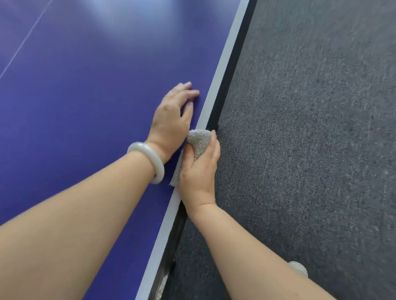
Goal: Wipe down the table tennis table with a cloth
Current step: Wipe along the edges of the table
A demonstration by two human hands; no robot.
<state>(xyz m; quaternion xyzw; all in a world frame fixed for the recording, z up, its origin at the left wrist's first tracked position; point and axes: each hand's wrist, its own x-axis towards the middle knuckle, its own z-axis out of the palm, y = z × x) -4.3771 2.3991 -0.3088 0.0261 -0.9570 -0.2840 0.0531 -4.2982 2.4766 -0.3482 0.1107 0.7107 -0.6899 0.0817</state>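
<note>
Blue counter (79,94) is seen from above, its white border stripe (224,65) running diagonally from top right to bottom centre. Dark side rail is seen just past the stripe, then grey carpet (322,135). A thin white centre line (21,43) is seen far left. Most of the blue surface up and left of the hands is bare, with glare near the top.

Grey cloth (198,141) is bunched on the edge stripe, one tail trailing down along the stripe. Right hand (200,171) grip is clamped on the cloth: fingers curled over the counter edge, cloth held between palm and stripe. Left hand (173,117) is laid flat on the blue just inside the stripe, fingers spread, nothing gripped, its heel touching the cloth's upper end. A pale bangle (148,161) is worn on the left wrist. Two white shoe tips (297,268) are seen on the carpet, bottom right.
</note>
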